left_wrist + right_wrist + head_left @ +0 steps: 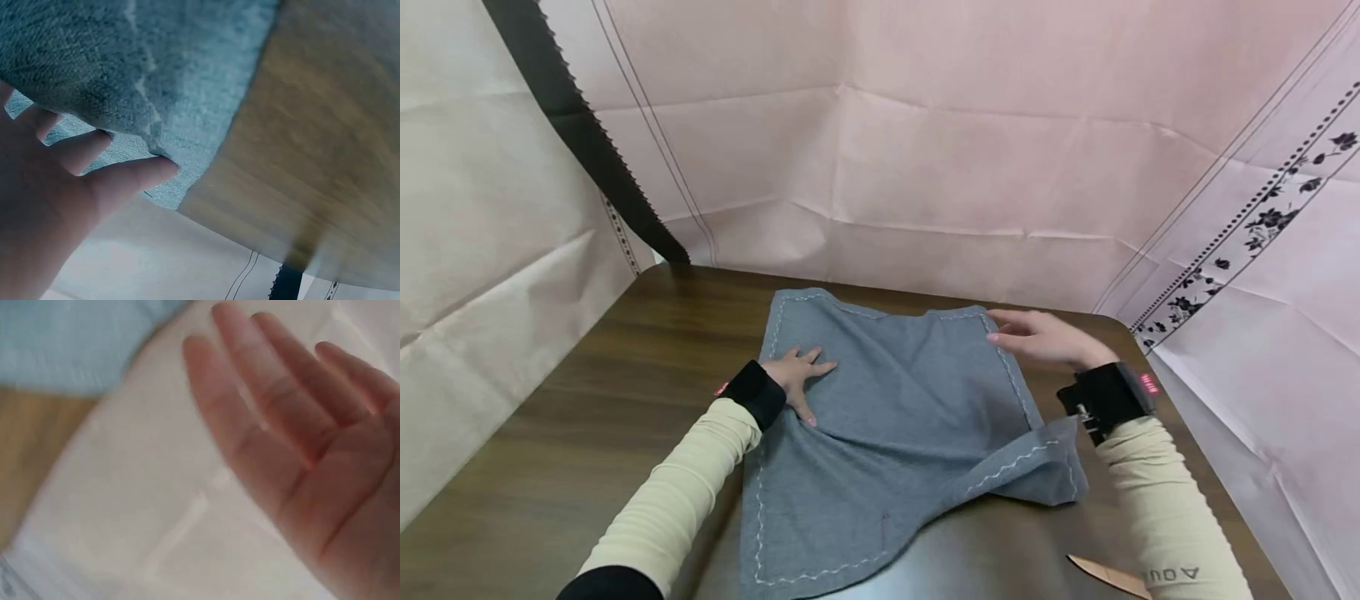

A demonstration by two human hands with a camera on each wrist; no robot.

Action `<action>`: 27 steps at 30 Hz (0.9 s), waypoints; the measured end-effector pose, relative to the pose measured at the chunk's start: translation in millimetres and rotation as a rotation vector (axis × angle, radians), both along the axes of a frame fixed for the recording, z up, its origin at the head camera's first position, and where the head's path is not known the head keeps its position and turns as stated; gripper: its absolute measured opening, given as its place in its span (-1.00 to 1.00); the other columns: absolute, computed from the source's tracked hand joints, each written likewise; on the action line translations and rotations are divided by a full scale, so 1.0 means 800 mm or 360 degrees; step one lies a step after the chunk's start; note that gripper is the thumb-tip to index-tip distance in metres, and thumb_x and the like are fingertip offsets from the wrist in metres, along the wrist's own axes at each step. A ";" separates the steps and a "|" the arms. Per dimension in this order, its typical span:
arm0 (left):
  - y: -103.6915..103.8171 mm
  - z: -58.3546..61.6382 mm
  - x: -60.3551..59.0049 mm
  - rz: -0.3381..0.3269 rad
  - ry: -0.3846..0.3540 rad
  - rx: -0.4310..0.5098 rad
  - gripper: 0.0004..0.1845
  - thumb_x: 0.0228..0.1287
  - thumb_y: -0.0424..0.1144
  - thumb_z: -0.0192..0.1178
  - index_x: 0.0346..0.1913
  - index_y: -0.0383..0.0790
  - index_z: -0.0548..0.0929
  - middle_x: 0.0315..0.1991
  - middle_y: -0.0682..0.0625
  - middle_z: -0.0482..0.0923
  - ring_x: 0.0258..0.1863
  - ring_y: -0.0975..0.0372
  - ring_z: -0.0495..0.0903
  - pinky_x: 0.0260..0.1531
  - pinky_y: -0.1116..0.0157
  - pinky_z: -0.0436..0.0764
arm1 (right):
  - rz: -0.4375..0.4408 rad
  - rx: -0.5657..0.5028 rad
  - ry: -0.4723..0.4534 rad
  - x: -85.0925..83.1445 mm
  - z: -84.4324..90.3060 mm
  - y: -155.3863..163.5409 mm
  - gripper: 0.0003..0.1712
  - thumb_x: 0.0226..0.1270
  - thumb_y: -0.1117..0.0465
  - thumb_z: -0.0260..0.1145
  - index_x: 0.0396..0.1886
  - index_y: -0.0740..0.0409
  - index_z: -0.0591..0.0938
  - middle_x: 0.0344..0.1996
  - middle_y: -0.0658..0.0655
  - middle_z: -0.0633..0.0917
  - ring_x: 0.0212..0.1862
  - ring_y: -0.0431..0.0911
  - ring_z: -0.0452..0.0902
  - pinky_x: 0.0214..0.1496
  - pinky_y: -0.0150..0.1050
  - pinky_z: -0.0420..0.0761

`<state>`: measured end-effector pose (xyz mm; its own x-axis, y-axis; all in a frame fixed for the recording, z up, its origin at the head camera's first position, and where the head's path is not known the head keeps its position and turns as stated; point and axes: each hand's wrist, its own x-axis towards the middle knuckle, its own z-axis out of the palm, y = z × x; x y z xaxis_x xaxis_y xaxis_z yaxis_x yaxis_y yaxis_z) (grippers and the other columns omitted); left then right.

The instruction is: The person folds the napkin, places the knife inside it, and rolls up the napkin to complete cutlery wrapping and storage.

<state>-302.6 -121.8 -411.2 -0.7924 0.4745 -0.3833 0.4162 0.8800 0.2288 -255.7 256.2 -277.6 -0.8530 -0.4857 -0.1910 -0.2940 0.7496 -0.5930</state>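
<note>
A grey-blue cloth (895, 383) with white running stitches along its edges lies spread on the table, wrinkled through the middle. Its near right part is folded up into a raised flap (1037, 467). My left hand (797, 379) rests on the cloth by its left edge, fingers spread; the left wrist view shows its fingertips touching the stitched fabric (156, 81). Over at the far right corner, my right hand (1037, 335) is held beside the cloth's edge, fingertips overlapping it in the head view. The right wrist view has that palm (350, 481) bare, its fingers nearly straight and holding nothing.
The brown wooden table (625, 400) has rounded far corners. Pale sheeting (962, 158) hangs behind and at both sides, with a black strip (580, 125) at the left. A thin brown pointed object (1108, 575) lies near the right forearm.
</note>
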 end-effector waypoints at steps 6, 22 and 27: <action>-0.012 0.005 -0.006 0.0016 0.0035 0.0013 0.17 -0.33 0.13 0.47 0.41 -0.07 0.07 0.41 -0.25 -0.20 0.31 -0.28 -0.24 0.07 -0.30 0.05 | 0.0053 0.0366 0.0242 -0.003 0.010 0.008 -0.33 0.34 0.02 0.10 0.30 0.36 0.24 0.05 0.39 0.49 0.09 0.22 0.40 0.06 0.07 0.37; 0.003 -0.007 -0.005 -0.0016 -0.0022 0.0050 0.17 -0.37 0.13 0.48 0.41 0.08 0.08 0.43 -0.09 -0.20 0.35 -0.18 -0.28 0.08 -0.33 -0.09 | -0.0147 0.0826 0.0024 -0.069 -0.171 0.027 0.08 0.10 -0.36 0.14 0.39 0.25 0.06 0.30 0.48 0.05 0.29 0.38 -0.06 0.17 0.22 0.15; -0.021 -0.011 -0.014 0.0027 0.0035 0.0090 0.18 -0.39 0.16 0.48 0.41 0.06 0.09 0.44 -0.06 -0.19 0.36 -0.16 -0.28 0.08 -0.34 -0.16 | -0.0252 0.0796 0.0030 -0.068 -0.171 0.032 0.16 0.02 -0.42 0.15 0.39 0.28 0.04 0.30 0.49 0.03 0.29 0.41 -0.11 0.13 0.31 0.13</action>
